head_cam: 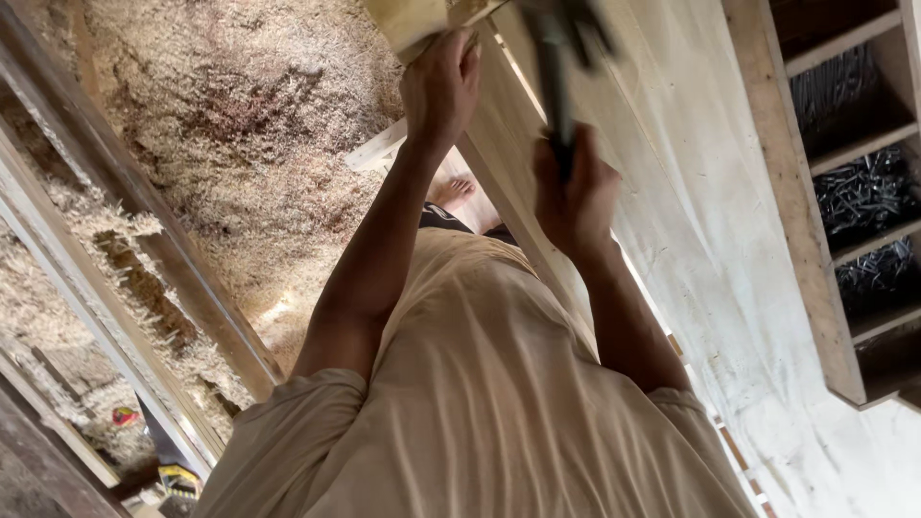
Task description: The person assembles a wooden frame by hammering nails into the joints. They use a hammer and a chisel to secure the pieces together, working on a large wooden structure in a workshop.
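Sawdust floor [240,115]; right hand [574,192] grips hammer [556,67], left hand [439,84] steadies wood block [413,19].

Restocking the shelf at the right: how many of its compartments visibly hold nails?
3. Top nail pile, middle nail pile and lower nail pile, stacked in the wooden shelf. Compartments above and below look dark; more may be hidden.

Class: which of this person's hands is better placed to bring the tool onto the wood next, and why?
Probably the right. The right hand already grips the dark tool by its handle, over the long board. The left hand is busy holding the pale wooden block.
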The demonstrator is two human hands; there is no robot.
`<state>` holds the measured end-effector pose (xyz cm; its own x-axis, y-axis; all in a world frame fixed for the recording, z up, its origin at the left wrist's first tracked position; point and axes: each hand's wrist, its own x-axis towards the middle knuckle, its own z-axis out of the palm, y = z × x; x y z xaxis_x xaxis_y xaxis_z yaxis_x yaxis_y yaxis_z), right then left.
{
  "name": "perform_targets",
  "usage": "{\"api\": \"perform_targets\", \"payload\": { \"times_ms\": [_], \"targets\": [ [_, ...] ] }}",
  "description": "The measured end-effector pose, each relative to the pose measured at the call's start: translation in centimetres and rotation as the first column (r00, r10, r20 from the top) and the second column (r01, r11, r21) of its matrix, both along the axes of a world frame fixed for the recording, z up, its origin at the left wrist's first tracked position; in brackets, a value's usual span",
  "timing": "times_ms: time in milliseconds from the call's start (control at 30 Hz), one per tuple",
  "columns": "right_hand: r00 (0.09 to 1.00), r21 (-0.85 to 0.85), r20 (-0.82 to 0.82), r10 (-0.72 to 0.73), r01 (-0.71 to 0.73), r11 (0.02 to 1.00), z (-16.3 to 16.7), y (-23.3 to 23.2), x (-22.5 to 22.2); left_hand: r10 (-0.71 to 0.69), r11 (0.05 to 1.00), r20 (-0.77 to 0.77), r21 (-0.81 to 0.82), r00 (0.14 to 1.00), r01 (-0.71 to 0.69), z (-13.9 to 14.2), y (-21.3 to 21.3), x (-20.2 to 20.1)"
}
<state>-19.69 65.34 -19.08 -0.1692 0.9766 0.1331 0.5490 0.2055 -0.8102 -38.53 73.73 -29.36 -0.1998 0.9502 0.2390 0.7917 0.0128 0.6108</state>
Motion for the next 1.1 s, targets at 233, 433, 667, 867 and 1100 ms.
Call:
{"api": "perform_targets", "payload": {
  "times_ms": [233, 433, 667, 867, 1100],
  "targets": [
    [0.995, 0.054, 0.101, -0.008, 0.003, 0.999, -2.5, 1.5, -1.0, 0.346, 0.938, 0.745, -0.293, 0.57, -0.186, -3.5, -8.9, -6.9],
    [0.999, 0.058, -0.037, -0.024, 0.026, 0.998, -1.3, 1.5, -0.6, 0.728, 0.602, 0.613, -0.786, -0.306, -0.143, -8.3, -15.7, -10.9],
    [0.921, 0.25, 0.389, 0.026, -0.132, 0.959, -2.2, 3.3, -1.6, 0.833, 0.55, 0.547, -0.835, -0.076, 0.014, -9.0, -19.4, -10.5],
    [0.995, 0.069, 0.102, -0.016, 0.009, 0.998, -1.8, 3.2, -1.7, 0.742, 0.668, 0.651, -0.739, -0.161, 0.09, -8.0, -15.7, -10.3],
    [0.867, -0.258, 0.477, 0.145, -0.02, 0.966, -1.6, 4.2, -2.3, 0.71, 0.702, 0.692, -0.679, -0.132, 0.213, -6.7, -12.8, -9.6]
  ]
}}
